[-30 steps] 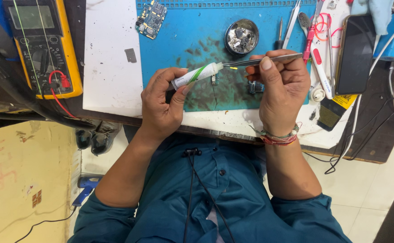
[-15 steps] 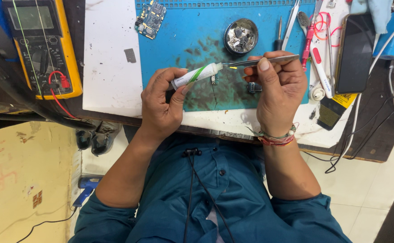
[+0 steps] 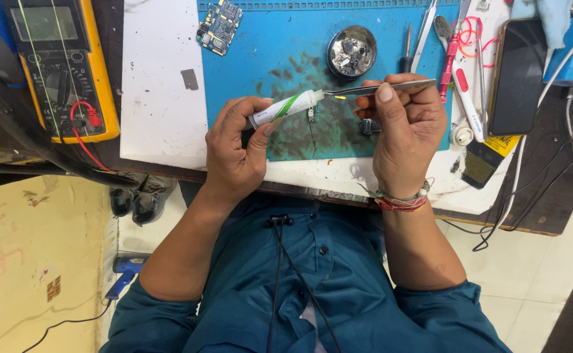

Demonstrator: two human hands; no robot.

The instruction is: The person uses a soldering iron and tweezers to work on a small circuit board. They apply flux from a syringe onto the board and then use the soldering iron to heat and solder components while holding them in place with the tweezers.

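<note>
My left hand (image 3: 235,149) grips a small white and green tube (image 3: 285,108), nozzle pointing right. In my right hand (image 3: 404,131) are metal tweezers (image 3: 381,87), pinched between thumb and fingers, their tips touching the tube's nozzle where a bit of yellow paste shows. Both hands hover over the stained blue work mat (image 3: 260,59). A tiny circuit part with a thin wire (image 3: 312,121) lies on the mat just under the tube.
A yellow multimeter (image 3: 57,68) with red lead sits at the left. On the mat are a small circuit board (image 3: 218,26), a round metal tin (image 3: 352,51), a screwdriver (image 3: 406,52) and more tweezers. A dark phone (image 3: 518,75), a brush and cables lie at the right.
Both hands shifted slightly; the tweezers' tips stay at the tube's nozzle and the grips are unchanged.
</note>
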